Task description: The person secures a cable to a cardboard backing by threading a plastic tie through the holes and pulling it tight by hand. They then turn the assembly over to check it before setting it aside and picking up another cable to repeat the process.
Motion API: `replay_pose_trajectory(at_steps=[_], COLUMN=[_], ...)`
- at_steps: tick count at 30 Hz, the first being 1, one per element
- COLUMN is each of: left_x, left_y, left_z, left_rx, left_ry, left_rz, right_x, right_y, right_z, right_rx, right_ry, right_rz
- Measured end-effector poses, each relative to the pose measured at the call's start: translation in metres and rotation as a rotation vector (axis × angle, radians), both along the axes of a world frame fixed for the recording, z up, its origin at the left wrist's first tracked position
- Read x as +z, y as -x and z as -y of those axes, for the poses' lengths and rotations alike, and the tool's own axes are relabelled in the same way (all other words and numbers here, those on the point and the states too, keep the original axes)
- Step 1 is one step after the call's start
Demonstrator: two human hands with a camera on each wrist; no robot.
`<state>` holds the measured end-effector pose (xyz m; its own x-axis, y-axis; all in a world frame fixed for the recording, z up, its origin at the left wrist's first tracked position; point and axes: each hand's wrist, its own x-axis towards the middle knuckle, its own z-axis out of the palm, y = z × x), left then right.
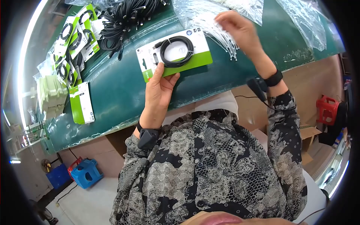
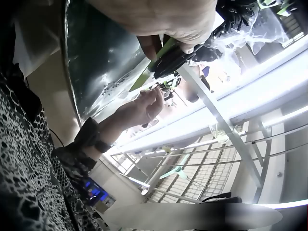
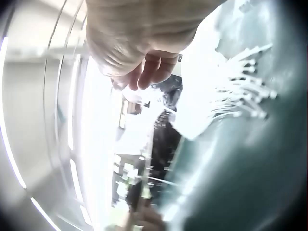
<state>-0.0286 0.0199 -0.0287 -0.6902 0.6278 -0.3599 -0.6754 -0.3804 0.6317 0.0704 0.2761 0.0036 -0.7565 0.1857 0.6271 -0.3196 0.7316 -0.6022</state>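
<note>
My left hand (image 1: 159, 92) holds a white and green packaging card (image 1: 204, 45) by its lower left edge, thumb on the front. On this card lies a coiled black cable (image 1: 162, 52), bound with ties. The wrist view of the left hand (image 2: 163, 19) shows the card edge-on under its fingers. Blurred, with bent fingers, my right hand (image 1: 242, 33) is over a bundle of white cable ties (image 1: 225, 43). The right wrist view shows the right hand (image 3: 144, 43) beside the ties (image 3: 240, 91); I cannot tell whether its fingertips pinch one.
A pile of black cables (image 1: 129, 15) lies at the back. Carded cables (image 1: 75, 37), a stack of cards (image 1: 48, 92) and a loose card (image 1: 81, 103) are on the left of the green table (image 1: 120, 90). A clear plastic bag (image 1: 303, 26) lies at the right.
</note>
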Motion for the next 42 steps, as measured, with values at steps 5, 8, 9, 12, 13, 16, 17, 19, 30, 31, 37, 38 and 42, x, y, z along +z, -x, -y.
replay_pose_trajectory(at_steps=[5, 8, 9, 12, 13, 16, 17, 19, 30, 31, 37, 38, 42], left_x=[-0.010, -0.006, -0.001, 0.013, 0.017, 0.020, 0.020, 0.020, 0.025, 0.026, 0.028, 0.027, 0.020], left_y=[0.008, 0.008, 0.008, 0.005, 0.003, 0.000, 0.000, 0.002, 0.005, 0.005, 0.002, 0.001, 0.003], left_z=[-0.006, -0.011, -0.013, -0.019, -0.020, -0.022, -0.022, -0.020, -0.012, -0.012, -0.013, -0.013, -0.013], left_rx=[-0.007, -0.034, -0.054, -0.066, -0.063, -0.058, -0.055, -0.054, -0.131, -0.134, -0.122, -0.119, -0.165], left_ry=[-0.131, -0.245, -0.313, -0.369, -0.351, -0.365, -0.396, -0.424, -0.726, -0.721, -0.724, -0.722, -0.731], left_rz=[0.123, 0.233, 0.320, 0.440, 0.474, 0.568, 0.628, 0.686, 1.047, 1.046, 1.000, 0.984, 1.000], right_x=[0.023, 0.019, 0.016, 0.008, 0.006, 0.001, 0.003, 0.011, 0.023, 0.022, 0.020, 0.021, 0.023], right_y=[-0.029, -0.041, -0.043, -0.034, -0.030, -0.018, -0.015, -0.009, 0.011, 0.013, 0.014, 0.014, 0.014], right_z=[0.011, 0.042, 0.053, 0.088, 0.095, 0.112, 0.116, 0.123, 0.135, 0.134, 0.134, 0.134, 0.137], right_rx=[-0.191, -0.244, -0.272, -0.100, -0.098, -0.135, -0.130, -0.211, -0.387, -0.390, -0.391, -0.385, -0.365], right_ry=[0.727, 0.620, 0.561, 0.784, 0.781, 0.526, 0.527, 0.412, -0.103, -0.107, -0.092, -0.089, -0.074], right_rz=[-0.303, -0.037, 0.093, 0.326, 0.329, 0.205, 0.203, 0.151, -0.146, -0.162, -0.165, -0.167, -0.162])
